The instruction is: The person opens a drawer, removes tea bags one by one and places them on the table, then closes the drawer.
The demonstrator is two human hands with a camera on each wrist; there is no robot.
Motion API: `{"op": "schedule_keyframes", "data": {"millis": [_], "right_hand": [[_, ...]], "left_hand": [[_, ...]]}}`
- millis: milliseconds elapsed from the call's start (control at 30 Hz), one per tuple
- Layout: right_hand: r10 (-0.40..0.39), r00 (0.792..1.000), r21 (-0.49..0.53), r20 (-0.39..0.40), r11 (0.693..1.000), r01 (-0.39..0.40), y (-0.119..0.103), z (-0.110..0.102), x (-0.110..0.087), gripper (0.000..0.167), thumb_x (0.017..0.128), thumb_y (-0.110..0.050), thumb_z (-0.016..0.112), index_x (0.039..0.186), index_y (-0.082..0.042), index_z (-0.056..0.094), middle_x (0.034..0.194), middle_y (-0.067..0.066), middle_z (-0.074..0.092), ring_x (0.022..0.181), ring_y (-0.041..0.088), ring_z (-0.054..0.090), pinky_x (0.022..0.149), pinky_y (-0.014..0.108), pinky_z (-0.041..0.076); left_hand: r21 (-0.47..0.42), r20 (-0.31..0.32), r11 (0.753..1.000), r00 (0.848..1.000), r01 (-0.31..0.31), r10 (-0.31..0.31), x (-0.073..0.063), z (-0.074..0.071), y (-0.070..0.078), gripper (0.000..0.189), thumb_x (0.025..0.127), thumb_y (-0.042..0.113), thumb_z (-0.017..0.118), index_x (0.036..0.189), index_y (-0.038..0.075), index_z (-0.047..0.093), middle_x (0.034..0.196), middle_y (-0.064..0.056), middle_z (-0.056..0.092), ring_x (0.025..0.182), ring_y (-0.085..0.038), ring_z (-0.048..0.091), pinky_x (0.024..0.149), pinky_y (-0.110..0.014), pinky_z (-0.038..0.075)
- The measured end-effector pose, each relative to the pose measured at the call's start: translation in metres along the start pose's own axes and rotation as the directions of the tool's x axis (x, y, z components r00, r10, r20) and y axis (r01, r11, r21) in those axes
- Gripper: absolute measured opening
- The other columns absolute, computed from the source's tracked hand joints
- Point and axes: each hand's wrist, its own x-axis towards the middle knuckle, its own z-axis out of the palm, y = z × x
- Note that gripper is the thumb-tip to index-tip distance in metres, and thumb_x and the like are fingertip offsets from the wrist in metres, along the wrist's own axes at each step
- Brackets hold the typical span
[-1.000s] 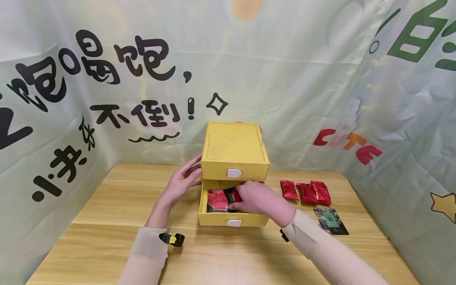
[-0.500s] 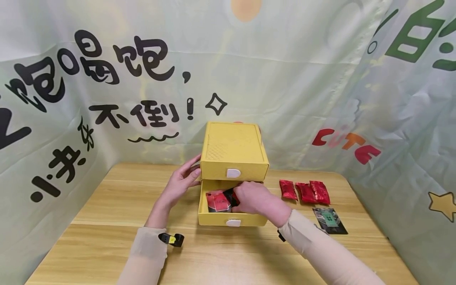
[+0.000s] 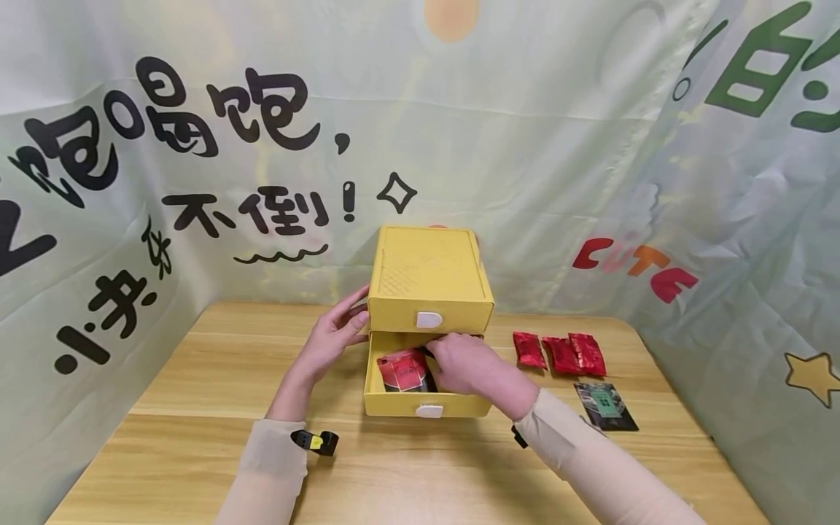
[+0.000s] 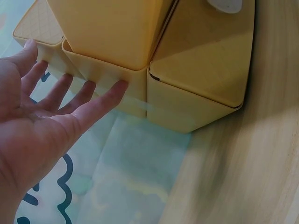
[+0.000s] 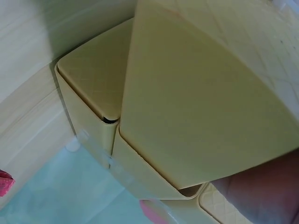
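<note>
A small yellow drawer cabinet (image 3: 429, 262) stands on the table, with one yellow drawer (image 3: 380, 402) pulled out below the top one. In the left wrist view my left hand (image 4: 51, 121) has its fingers spread beside the cabinet's side; in the head view it is at the left side (image 3: 328, 339). My right hand (image 3: 467, 364) reaches down into the pulled-out drawer, its fingertips largely hidden. A red-and-black sachet (image 3: 403, 372) lies tilted in the drawer, left of the right hand. A dark edge shows under the right fingers, and whether they grip it is unclear.
Several shiny red packets (image 3: 530, 351) lie on the wooden table (image 3: 230, 394) right of the cabinet. Closer to me is a flat black-and-green sachet (image 3: 607, 406). Another shut drawer (image 4: 201, 56) sits below the pulled-out one. A printed cloth (image 3: 551, 146) hangs behind.
My right hand has shifted slightly in the drawer. The black strip seen beside its fingers is now mostly hidden, and the red-and-black sachet has turned and tilted. The left hand stays put.
</note>
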Motion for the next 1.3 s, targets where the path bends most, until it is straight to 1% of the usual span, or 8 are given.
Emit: {"op": "schedule_keyframes", "data": {"millis": [133,333,433,533,667,833,1067,1300], "right_hand": [[0.009,1.0,0.006,-0.018,1.0,-0.009,0.0,-0.001,-0.003,0.008,0.091,-0.003,0.064,0.094,-0.008,0.07,0.08,0.008,0.068,0.077,0.033,0.07,0.063,0.053,0.059],[-0.006,0.998,-0.002,-0.059,1.0,0.006,0.001,-0.004,-0.008,0.015,0.092,0.0,0.065,0.102,-0.009,0.072,0.079,0.005,0.068,0.075,0.03,0.07,0.061,0.049,0.059],[-0.024,0.995,-0.003,-0.1,1.0,0.024,0.0,-0.007,-0.012,0.023,0.091,0.001,0.066,0.11,-0.01,0.074,0.085,0.005,0.071,0.078,0.027,0.071,0.061,0.046,0.059],[-0.046,0.987,0.014,-0.155,0.999,0.048,0.0,-0.009,-0.016,0.029,0.09,0.002,0.066,0.115,-0.009,0.075,0.094,0.005,0.075,0.082,0.025,0.072,0.063,0.042,0.059],[-0.086,0.965,0.046,-0.248,0.994,0.101,-0.002,-0.012,-0.023,0.028,0.09,0.002,0.066,0.115,-0.007,0.076,0.102,0.006,0.077,0.087,0.023,0.073,0.067,0.04,0.061],[-0.121,0.923,0.077,-0.366,0.984,0.159,-0.003,-0.015,-0.031,0.024,0.092,0.0,0.067,0.114,-0.006,0.075,0.105,0.005,0.077,0.09,0.021,0.074,0.073,0.037,0.063],[-0.116,0.855,0.098,-0.505,0.977,0.19,-0.002,-0.016,-0.046,0.021,0.091,-0.002,0.071,0.111,-0.009,0.075,0.107,0.001,0.067,0.081,0.015,0.068,0.065,0.032,0.058],[-0.129,0.729,0.091,-0.673,0.963,0.254,0.01,-0.013,-0.064,0.023,0.089,-0.002,0.072,0.109,-0.011,0.077,0.107,0.0,0.067,0.073,0.011,0.062,0.054,0.025,0.049]], "left_hand": [[0.006,-0.004,1.0,1.0,0.004,-0.004,0.0,0.0,0.0,0.057,0.108,0.015,0.057,0.162,0.014,0.039,0.16,-0.02,0.043,0.142,-0.041,0.047,0.098,-0.047,0.058],[0.004,0.002,1.0,1.0,-0.001,0.001,0.0,-0.001,0.0,0.057,0.108,0.015,0.057,0.162,0.014,0.039,0.161,-0.019,0.042,0.142,-0.041,0.047,0.097,-0.047,0.058],[0.0,0.002,1.0,1.0,-0.006,0.006,0.0,-0.001,0.0,0.057,0.108,0.014,0.057,0.162,0.013,0.039,0.16,-0.02,0.043,0.142,-0.041,0.047,0.097,-0.046,0.058],[-0.001,0.002,1.0,1.0,-0.008,0.008,0.001,-0.001,-0.001,0.057,0.108,0.014,0.057,0.162,0.013,0.039,0.161,-0.02,0.043,0.142,-0.041,0.047,0.097,-0.046,0.059],[0.0,0.001,1.0,1.0,-0.005,0.005,0.0,-0.001,-0.001,0.057,0.108,0.014,0.057,0.162,0.014,0.039,0.161,-0.02,0.042,0.142,-0.041,0.047,0.097,-0.046,0.059],[0.002,0.0,1.0,1.0,-0.002,0.002,0.0,-0.001,-0.001,0.057,0.108,0.015,0.058,0.162,0.014,0.039,0.161,-0.019,0.042,0.142,-0.041,0.047,0.097,-0.047,0.058],[0.006,0.001,1.0,1.0,0.001,-0.001,0.0,-0.001,-0.001,0.057,0.108,0.016,0.058,0.162,0.014,0.039,0.161,-0.018,0.042,0.143,-0.04,0.047,0.097,-0.047,0.058],[-0.001,0.002,1.0,1.0,-0.004,0.004,0.0,0.0,0.0,0.057,0.108,0.015,0.058,0.162,0.014,0.039,0.162,-0.018,0.042,0.143,-0.04,0.047,0.097,-0.046,0.058]]}}
